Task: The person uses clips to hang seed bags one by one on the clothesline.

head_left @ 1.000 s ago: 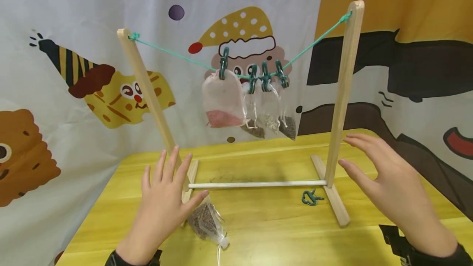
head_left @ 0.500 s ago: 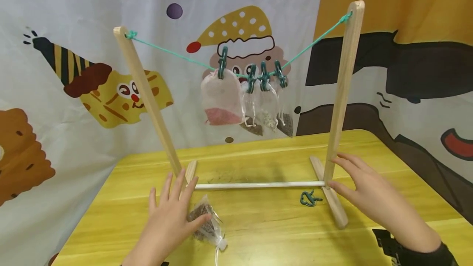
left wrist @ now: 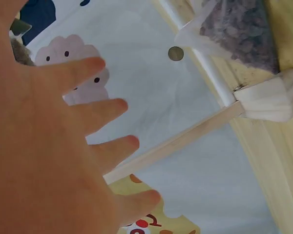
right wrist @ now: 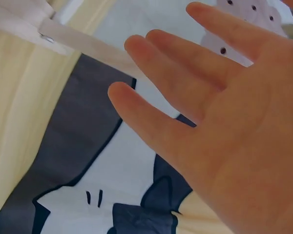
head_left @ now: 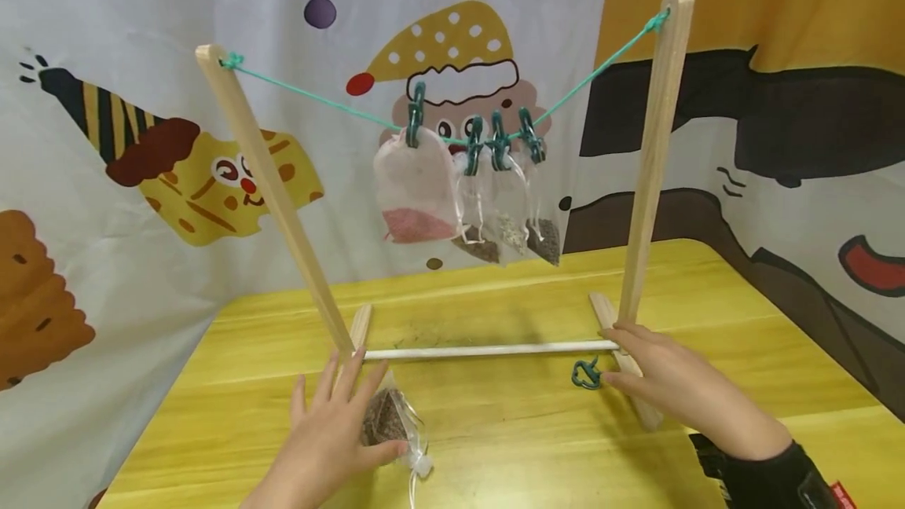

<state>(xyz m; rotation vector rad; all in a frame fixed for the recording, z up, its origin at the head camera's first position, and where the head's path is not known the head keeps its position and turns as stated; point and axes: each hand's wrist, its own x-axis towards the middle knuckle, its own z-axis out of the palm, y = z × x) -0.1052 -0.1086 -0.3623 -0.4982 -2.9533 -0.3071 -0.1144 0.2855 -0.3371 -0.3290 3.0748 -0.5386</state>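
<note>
My left hand (head_left: 328, 434), fingers spread, is by the left foot of a wooden stand; its thumb overlaps a sheer drawstring sachet (head_left: 384, 415) of dark dried bits on the table. In the left wrist view that sachet (left wrist: 241, 34) shows past the spread fingers. My right hand (head_left: 682, 383) is low at the right post (head_left: 654, 155), fingers extended and partly covering the post's foot. Close by its thumb lies a loose green plastic clip (head_left: 585, 374). In the right wrist view the right hand (right wrist: 224, 122) shows an uncurled palm with nothing in it.
A green cord (head_left: 311, 93) sags between the left post (head_left: 276, 195) and the right one. Several green clips hold sachets on it, including a pink-filled one (head_left: 417, 195). A white rod (head_left: 488, 351) joins the stand's feet. A printed cloth (head_left: 283, 6) hangs behind the yellow table (head_left: 509, 438).
Both hands have come down toward the stand's base. The right has moved left and lower, from beside the post to its foot. The hanging sachets and the loose clip stay where they were.
</note>
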